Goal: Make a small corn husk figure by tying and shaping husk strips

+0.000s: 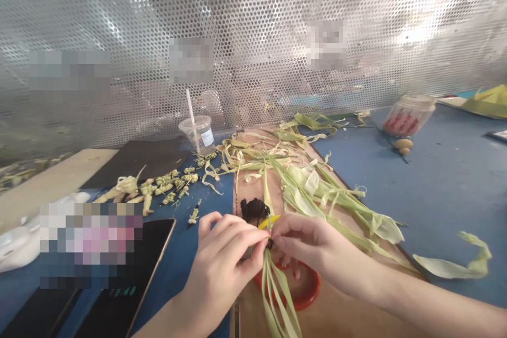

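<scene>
My left hand (227, 259) and my right hand (317, 243) meet over the brown board, fingertips pinched together. Between them is the top of a bundle of pale green corn husk strips (279, 296), whose long ends hang toward me. A small dark bit shows at the pinch, partly covered by the fingers. Just beyond the fingertips lies a dark curled clump (255, 209), with a yellow piece (269, 221) beside it. Below the right hand stands a red-rimmed dish (315, 296), partly hidden by that hand and the strips.
Loose corn husks (304, 185) spread over the board (336, 309). Small knotted husk pieces (166, 186) lie to the left, near a phone (152, 248). A plastic cup with a straw (200, 134) stands behind, before a perforated metal panel (253, 26). At right is a jar (407, 116).
</scene>
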### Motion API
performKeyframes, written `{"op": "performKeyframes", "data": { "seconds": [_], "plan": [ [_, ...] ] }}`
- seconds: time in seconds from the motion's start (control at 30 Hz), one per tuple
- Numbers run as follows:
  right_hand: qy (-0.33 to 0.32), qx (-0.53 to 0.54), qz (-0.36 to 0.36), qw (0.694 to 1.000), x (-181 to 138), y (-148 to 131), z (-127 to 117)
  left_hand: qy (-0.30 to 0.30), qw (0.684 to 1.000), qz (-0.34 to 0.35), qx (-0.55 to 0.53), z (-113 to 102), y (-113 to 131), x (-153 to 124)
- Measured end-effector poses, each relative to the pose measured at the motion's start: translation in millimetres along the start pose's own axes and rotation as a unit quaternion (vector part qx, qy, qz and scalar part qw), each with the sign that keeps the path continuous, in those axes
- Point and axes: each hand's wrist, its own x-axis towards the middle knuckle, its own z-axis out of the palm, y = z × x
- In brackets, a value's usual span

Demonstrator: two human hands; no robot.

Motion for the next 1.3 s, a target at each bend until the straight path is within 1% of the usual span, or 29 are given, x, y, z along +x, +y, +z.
{"op": "performKeyframes", "data": {
  "seconds": [0.13, 0.23, 0.37, 0.47, 0.57, 0.7, 0.8, 0.9, 1.07, 1.3],
  "plan": [
    [0.02, -0.047, -0.038, 0.998, 0.1, 2.2, 0.8, 0.005, 1.0, -0.005, -0.005, 0.0, -0.7, 0.3],
    [0.036, -0.097, -0.082, 0.991, -0.3, 2.6, 0.7, 0.0, 0.999, -0.028, -0.022, 0.8, -2.3, -0.7],
    [0.053, -0.157, -0.112, 0.98, -1.5, 1.3, 0.0, -0.014, 0.997, -0.058, -0.041, 2.5, -4.4, -2.6],
    [0.067, -0.188, -0.128, 0.971, -2.0, 0.1, -0.9, -0.015, 0.997, -0.058, -0.041, 2.1, -4.3, -1.6],
    [0.084, -0.215, -0.144, 0.962, -1.0, 0.1, -2.0, -0.008, 0.998, -0.04, -0.037, 0.6, -3.0, 0.9],
    [0.089, -0.23, -0.154, 0.957, 1.0, 1.4, -2.5, -0.003, 0.997, -0.025, -0.075, 0.7, -2.0, 1.7],
    [0.087, -0.229, -0.153, 0.957, 1.4, 2.3, -2.6, -0.027, 0.99, -0.034, -0.135, 2.6, -2.6, -0.4],
    [0.086, -0.23, -0.152, 0.957, 1.1, 2.8, -3.2, -0.057, 0.982, -0.052, -0.171, 3.4, -3.4, -2.3],
    [0.095, -0.247, -0.156, 0.952, 2.6, 2.2, -4.2, -0.078, 0.975, -0.096, -0.184, 2.0, -3.6, -1.8],
    [0.117, -0.271, -0.183, 0.938, 2.1, 2.0, -4.1, -0.097, 0.971, -0.131, -0.177, 3.3, -6.0, -5.5]
  ]
}}
